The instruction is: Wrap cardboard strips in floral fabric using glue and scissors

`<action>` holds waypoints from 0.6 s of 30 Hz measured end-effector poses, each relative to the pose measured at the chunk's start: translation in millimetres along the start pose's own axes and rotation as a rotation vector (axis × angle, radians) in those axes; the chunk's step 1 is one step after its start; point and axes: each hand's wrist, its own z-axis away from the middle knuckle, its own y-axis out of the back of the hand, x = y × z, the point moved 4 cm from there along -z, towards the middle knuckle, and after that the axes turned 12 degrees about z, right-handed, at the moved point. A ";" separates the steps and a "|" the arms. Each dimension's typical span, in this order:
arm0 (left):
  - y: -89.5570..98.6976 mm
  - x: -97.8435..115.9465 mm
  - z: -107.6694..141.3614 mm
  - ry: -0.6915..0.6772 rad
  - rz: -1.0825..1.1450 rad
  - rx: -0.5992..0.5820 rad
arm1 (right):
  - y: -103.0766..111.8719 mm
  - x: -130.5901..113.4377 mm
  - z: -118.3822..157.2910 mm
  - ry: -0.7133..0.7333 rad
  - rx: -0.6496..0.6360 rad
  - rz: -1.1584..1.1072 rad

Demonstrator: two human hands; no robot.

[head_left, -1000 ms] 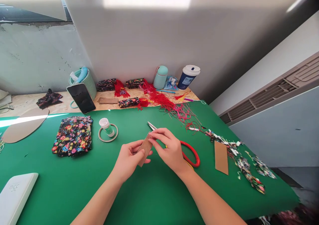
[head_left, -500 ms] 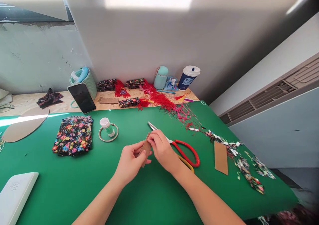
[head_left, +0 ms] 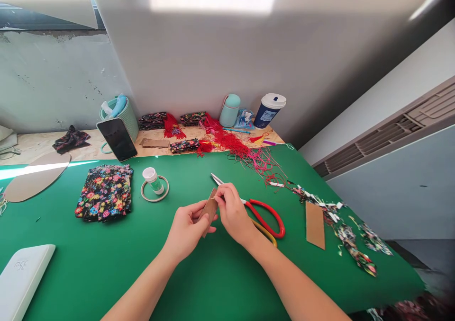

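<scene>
A small brown cardboard strip is gripped between the thumb and fingers of my left hand, tilted above the green mat. My right hand is closed in a pinch at the strip's upper right edge. A tiny pale bit shows at those fingertips, too small to name. Under my right hand and forearm lie scissors with one red and one yellow handle, their metal tip pointing to the back left. On the right rests a second cardboard piece, flat on the mat.
A floral cloth stack and a small white-lidded bottle inside a ring stand left. A phone leans on a basket. Red tassel threads, a flask and a cup line the back. Fabric scraps lie right.
My right hand has shifted slightly right, its fingers curled tighter, and more of the cardboard strip's upper end shows. My left hand keeps its hold with hardly any movement.
</scene>
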 end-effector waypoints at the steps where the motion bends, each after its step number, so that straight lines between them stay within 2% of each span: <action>1: 0.5 0.1 -0.5 0.001 0.007 0.005 | 2.1 0.3 -1.0 -0.014 0.005 -0.010; 9: 1.4 2.6 -0.6 -0.008 0.010 0.027 | 9.1 -4.0 -5.0 0.010 -0.086 -0.051; 18: -0.4 0.1 -0.8 -0.002 -0.037 0.015 | -4.9 1.4 0.9 0.040 -0.093 0.038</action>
